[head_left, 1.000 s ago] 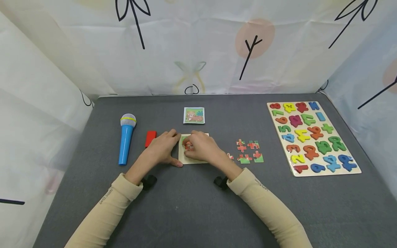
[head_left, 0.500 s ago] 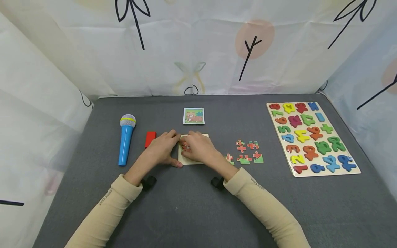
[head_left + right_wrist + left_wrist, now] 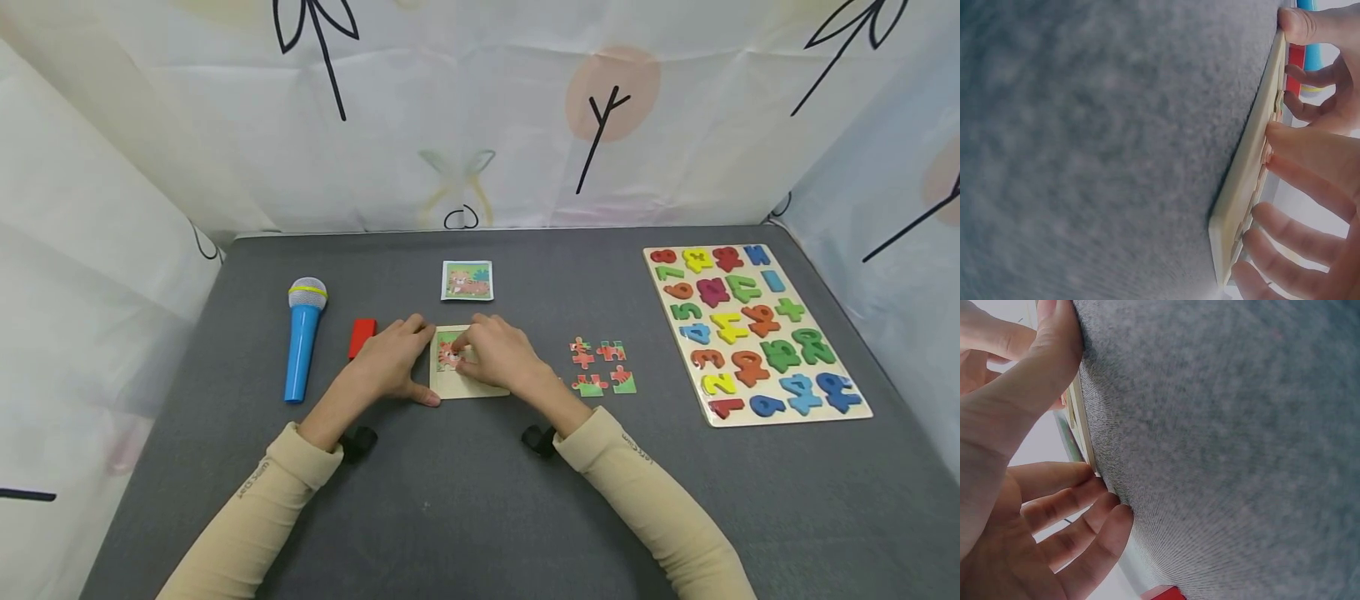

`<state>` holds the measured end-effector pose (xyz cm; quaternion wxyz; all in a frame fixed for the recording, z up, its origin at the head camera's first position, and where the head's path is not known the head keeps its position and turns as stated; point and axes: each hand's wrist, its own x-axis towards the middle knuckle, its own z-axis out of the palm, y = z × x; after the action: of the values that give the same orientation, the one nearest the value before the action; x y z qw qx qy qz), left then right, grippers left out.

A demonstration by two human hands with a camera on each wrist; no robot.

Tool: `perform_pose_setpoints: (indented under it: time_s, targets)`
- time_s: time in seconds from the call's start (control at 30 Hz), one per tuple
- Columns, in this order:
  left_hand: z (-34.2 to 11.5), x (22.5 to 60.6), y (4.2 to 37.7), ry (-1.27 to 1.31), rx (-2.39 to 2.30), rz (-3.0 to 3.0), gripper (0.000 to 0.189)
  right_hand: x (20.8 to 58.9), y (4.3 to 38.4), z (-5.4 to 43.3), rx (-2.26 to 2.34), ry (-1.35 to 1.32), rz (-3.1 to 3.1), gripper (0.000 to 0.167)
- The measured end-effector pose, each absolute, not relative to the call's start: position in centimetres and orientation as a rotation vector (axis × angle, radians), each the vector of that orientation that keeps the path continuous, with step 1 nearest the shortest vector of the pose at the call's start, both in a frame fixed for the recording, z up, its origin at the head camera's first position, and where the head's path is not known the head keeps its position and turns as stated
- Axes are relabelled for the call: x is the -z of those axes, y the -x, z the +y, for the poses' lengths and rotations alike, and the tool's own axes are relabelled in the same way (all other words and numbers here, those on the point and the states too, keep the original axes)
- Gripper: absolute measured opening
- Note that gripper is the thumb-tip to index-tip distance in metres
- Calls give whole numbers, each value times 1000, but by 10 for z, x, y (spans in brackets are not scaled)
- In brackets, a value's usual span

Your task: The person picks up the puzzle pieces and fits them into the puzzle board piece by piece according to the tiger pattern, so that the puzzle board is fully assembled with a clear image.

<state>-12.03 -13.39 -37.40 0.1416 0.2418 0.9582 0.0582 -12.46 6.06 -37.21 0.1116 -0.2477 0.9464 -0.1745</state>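
Note:
A small wooden jigsaw board lies flat on the grey table between both hands. Part of a picture with an orange, striped animal shows in its upper left. My left hand rests along the board's left side, thumb at the near corner, fingertips at the far one; in the left wrist view its fingers are nearly straight. Over the board's right half is my right hand. Its index finger and thumb touch the fitted jigsaw pieces, while the other fingers hover loosely beside the rim and hide part of the picture.
Loose jigsaw pieces lie to the right, one partly behind the right wrist. A picture card is behind the board. Left are a red block and a toy microphone; far right, a colourful letter-and-number board.
The right hand first moves slightly left over the striped animal, then back right with its index finger straighter, uncovering more of the picture. The left hand stays at the board's edge.

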Motion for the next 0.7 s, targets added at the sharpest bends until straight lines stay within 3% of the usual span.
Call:
perform_pose_setpoints:
  time_s: [0.7]
  targets:
    - [-133, 373, 120, -703, -175, 2775, 107, 373, 122, 59, 498, 739, 2800, 19]
